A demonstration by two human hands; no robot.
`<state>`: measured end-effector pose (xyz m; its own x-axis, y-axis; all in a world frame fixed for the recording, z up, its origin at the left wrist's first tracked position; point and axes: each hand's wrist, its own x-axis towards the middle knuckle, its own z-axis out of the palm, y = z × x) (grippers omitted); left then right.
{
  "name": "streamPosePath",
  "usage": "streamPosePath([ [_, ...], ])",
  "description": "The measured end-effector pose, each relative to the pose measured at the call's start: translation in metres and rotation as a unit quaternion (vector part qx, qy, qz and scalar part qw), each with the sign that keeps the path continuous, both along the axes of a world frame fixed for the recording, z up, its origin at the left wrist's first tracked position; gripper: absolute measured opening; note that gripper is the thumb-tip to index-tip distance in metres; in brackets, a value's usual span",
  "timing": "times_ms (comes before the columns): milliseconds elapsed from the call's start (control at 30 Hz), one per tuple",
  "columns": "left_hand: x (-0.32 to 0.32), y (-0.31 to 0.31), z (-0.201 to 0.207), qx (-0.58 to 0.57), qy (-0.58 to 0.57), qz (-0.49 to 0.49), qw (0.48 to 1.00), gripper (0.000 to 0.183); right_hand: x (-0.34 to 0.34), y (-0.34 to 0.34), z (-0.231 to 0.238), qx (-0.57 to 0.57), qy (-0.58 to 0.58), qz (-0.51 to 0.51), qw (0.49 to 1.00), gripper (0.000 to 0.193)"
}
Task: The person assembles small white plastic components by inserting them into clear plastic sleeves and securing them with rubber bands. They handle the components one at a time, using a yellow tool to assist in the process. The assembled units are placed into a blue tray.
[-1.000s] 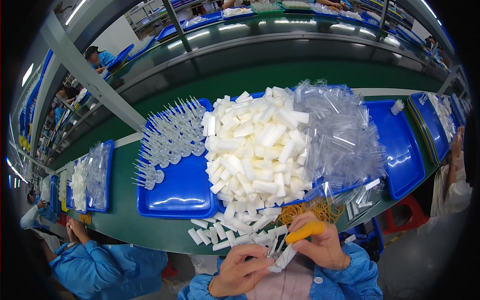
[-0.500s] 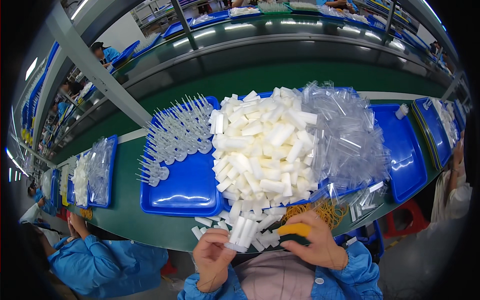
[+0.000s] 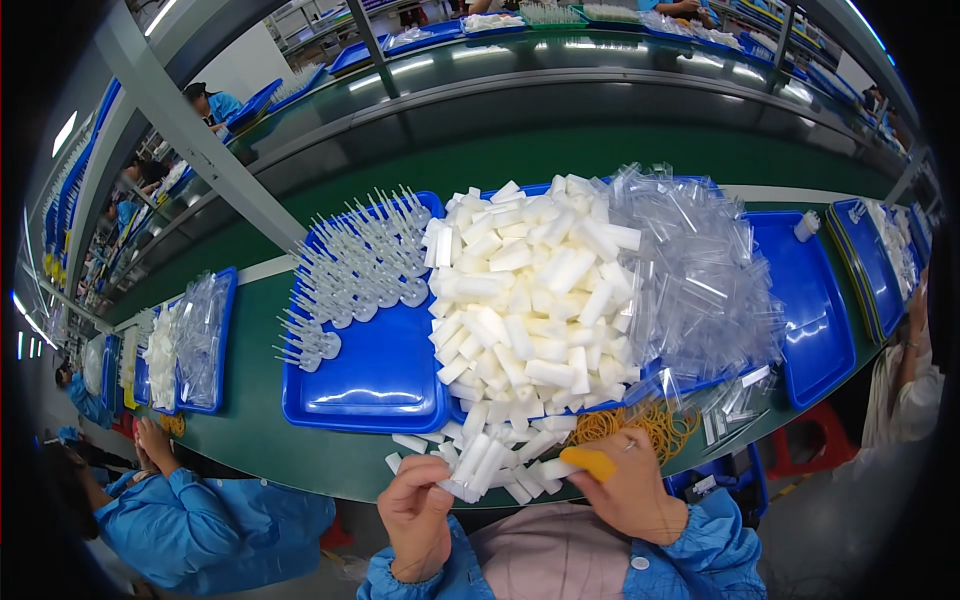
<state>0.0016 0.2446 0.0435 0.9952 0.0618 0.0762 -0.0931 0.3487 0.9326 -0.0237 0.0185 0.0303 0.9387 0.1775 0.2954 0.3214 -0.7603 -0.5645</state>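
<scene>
Left hand (image 3: 418,500) pinches clustered white foam cylinders (image 3: 482,466); right hand (image 3: 628,488) seemingly pinches another cylinder (image 3: 556,468): likely assembling, next needing alignment.

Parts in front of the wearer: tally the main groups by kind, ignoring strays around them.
Spiked clear parts: 1 group
White cylinders: 1 group
Clear plastic pieces: 1 group
Yellow rubber bands: 1 group
Total: 4 groups

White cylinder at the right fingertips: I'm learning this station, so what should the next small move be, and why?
Probably bring the white cylinder across to the clear-based cluster of similar cylinders: the right hand, wearing an orange finger cot, seems to be pinching it, and the left hand holds that cluster nearby, with a gap between.
</scene>
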Motion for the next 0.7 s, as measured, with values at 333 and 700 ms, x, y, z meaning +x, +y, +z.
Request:
streamPosePath([
  [333, -0.013, -0.008, 0.018, 0.241, -0.211, -0.196, 0.927, 0.018, -0.004, -0.028, 0.032, 0.594, 0.196, -0.072, 0.777, 0.021],
  [700, -0.006, -0.019, 0.027, 0.284, -0.256, -0.272, 0.883, 0.023, 0.010, -0.034, 0.032, 0.422, 0.179, 0.035, 0.888, 0.017],
])
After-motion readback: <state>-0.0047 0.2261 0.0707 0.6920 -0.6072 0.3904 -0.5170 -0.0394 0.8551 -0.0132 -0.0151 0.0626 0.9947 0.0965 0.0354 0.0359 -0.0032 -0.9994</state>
